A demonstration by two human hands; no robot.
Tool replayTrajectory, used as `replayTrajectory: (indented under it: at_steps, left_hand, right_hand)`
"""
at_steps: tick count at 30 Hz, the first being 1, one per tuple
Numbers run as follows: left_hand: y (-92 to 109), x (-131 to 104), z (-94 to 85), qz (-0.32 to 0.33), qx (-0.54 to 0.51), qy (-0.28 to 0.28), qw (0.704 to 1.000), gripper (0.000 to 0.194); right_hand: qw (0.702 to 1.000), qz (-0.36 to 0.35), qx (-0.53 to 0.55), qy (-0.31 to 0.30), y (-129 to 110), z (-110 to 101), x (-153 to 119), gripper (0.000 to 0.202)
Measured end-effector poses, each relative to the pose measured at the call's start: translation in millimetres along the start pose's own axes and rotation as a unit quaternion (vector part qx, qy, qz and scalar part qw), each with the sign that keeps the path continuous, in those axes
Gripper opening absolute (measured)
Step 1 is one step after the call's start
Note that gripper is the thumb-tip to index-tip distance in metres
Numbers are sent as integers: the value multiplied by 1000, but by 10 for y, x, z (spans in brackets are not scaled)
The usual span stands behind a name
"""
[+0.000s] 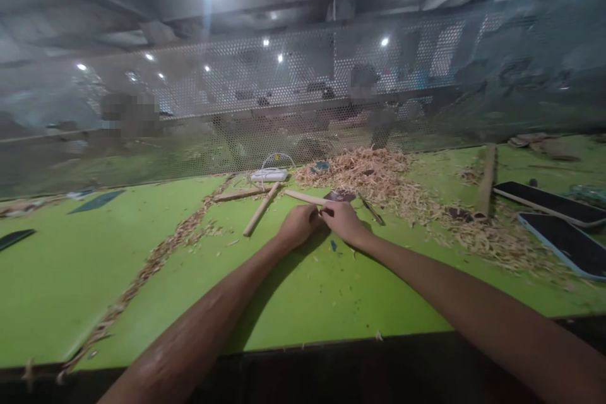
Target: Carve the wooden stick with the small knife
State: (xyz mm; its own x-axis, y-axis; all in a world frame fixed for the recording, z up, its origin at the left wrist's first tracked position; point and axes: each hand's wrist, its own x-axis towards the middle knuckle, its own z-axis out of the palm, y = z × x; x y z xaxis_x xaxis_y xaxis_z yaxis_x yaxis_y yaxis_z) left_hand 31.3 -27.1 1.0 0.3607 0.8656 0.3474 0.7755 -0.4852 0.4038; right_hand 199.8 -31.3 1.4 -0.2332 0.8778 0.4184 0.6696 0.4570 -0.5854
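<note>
My left hand [299, 225] and my right hand [343, 221] meet low over the green table, both with curled fingers pinched close together. What lies between the fingertips is too small and hidden to make out. A pale wooden stick [303, 196] reaches the knuckles of my right hand from behind; whether it is held or only lies there I cannot tell. Left of it, another wooden stick [261, 209] rests aslant near a third stick [241, 194]. Beside my right hand are a dark flat piece [338, 196] and a thin dark tool [370, 209].
Wood shavings [374, 170] are heaped at the back and trail right. Two phones [552, 202] lie at the right near an upright-looking wooden piece [486, 180]. A white power strip [269, 175] sits before the perforated metal screen [284, 95]. Wood chips line a table seam [156, 255].
</note>
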Motion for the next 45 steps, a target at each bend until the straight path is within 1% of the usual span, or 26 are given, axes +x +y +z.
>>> replayTrajectory:
  at_steps: [5, 11, 15, 21, 28, 34, 39, 45]
  left_hand:
    - [-39, 6, 21, 8, -5, 6, 1000, 15]
    - [-34, 8, 12, 19, -22, 2, 1000, 16]
    - [-43, 11, 45, 18, -31, 10, 999, 15]
    - [-45, 14, 54, 16, -42, 5, 999, 17]
    - [-38, 2, 33, 29, -28, 6, 999, 16]
    - [-5, -11, 33, 19, -15, 10, 1000, 15]
    - [17, -9, 26, 3, -10, 14, 1000, 13]
    - [13, -1, 25, -17, -6, 12, 1000, 13]
  right_hand:
    - [1000, -5, 2, 4, -2, -8, -1, 20]
    - [1000, 1, 1, -3, -1, -27, 3, 16]
    - [1000, -2, 3, 0, -2, -32, -2, 16]
    - [1000, 24, 3, -12, -55, -57, -23, 18]
    - [1000, 1, -4, -6, -54, -47, -30, 20]
    - [1000, -19, -12, -7, -30, -27, -21, 21]
    - [1000, -6, -19, -8, -22, -5, -8, 22]
    - [1000, 3, 3, 2, 10, -5, 17, 23]
